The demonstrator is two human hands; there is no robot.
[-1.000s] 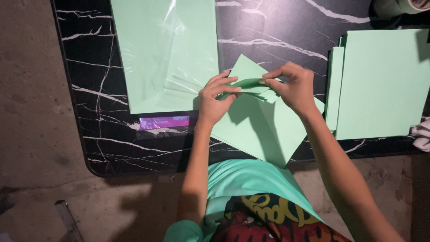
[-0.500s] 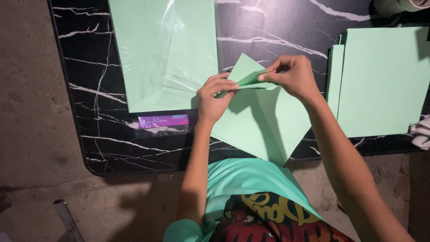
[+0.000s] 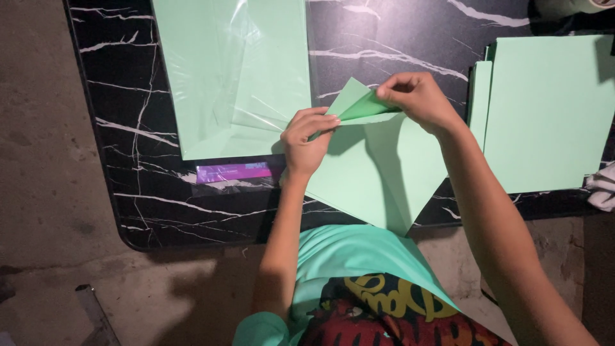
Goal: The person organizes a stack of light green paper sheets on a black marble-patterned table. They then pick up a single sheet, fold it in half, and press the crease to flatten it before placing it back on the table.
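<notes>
A small folded green paper piece (image 3: 362, 107) is held between both hands above the black marble table (image 3: 410, 38). My left hand (image 3: 309, 139) pinches its left end. My right hand (image 3: 418, 98) pinches its right end from above. Beneath the hands lies a light green sheet (image 3: 375, 176), turned like a diamond, its lower corner hanging over the table's near edge.
A clear plastic sleeve with green sheets (image 3: 237, 70) lies at the upper left, with a purple label strip (image 3: 232, 172) below it. A stack of green sheets (image 3: 551, 112) sits at the right. White cloth (image 3: 602, 186) shows at the far right edge. Concrete floor (image 3: 51, 192) lies left.
The right hand has lifted slightly up and right, pulling the folded piece more taut between the hands. The left hand stays roughly in place.
</notes>
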